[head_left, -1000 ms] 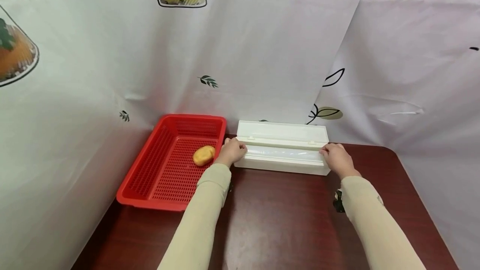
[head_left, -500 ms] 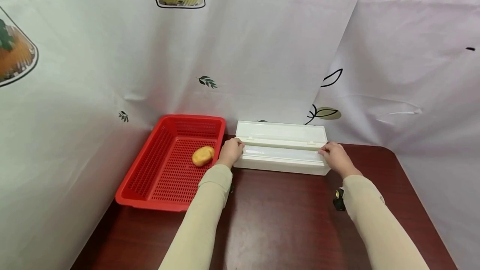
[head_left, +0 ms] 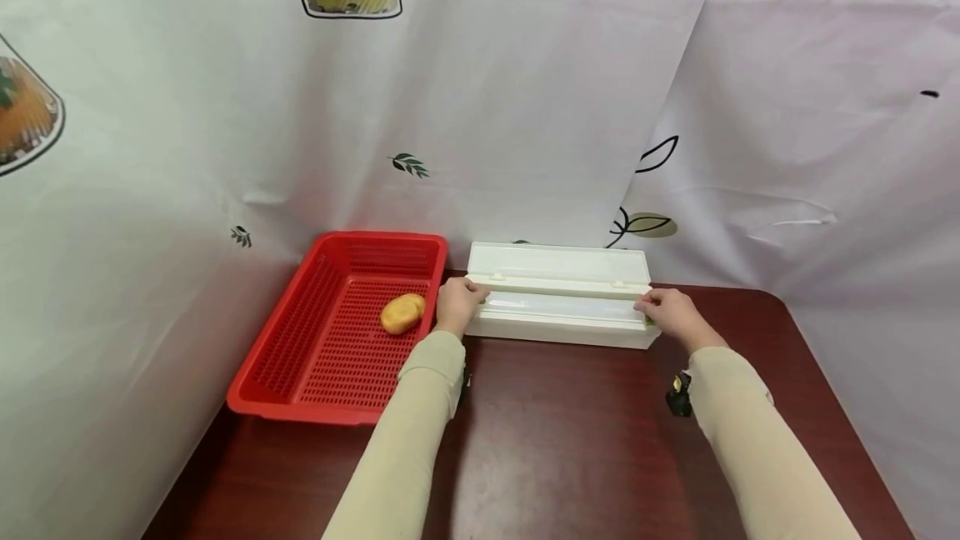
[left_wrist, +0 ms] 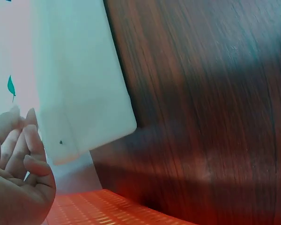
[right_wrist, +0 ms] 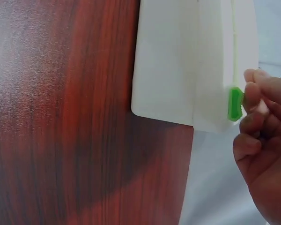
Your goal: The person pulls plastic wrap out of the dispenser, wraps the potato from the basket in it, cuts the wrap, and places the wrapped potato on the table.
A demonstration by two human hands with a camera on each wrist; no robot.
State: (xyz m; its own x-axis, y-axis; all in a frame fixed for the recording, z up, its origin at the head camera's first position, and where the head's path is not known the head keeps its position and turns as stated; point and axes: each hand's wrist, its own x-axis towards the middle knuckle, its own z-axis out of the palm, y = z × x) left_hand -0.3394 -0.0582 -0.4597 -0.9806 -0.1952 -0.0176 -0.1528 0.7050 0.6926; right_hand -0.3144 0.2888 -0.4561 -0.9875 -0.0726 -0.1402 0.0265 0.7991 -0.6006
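A long white box (head_left: 555, 330) stands with its lid (head_left: 558, 260) raised at the table's back, a glossy clear film (head_left: 562, 305) across its opening. My left hand (head_left: 459, 305) pinches at the film's left end, thumb against fingertips; the left wrist view has this hand (left_wrist: 25, 173) beside the box end (left_wrist: 84, 112). At the right end my right hand (head_left: 677, 317) pinches too. In the right wrist view its thumb and index finger meet (right_wrist: 267, 136) beside a green slider (right_wrist: 234, 104) on the box. The film between the fingertips is hard to make out.
A red perforated basket (head_left: 330, 413) stands left of the box, close to my left hand, with yellow potato-like items (head_left: 402, 314) inside. A patterned white cloth (head_left: 525, 107) hangs behind the dark red table (head_left: 555, 440).
The head view has shifted slightly. Both hands stay at the box ends with little movement, the left fingertips a touch lower. A bit of green now shows beside my right fingers.
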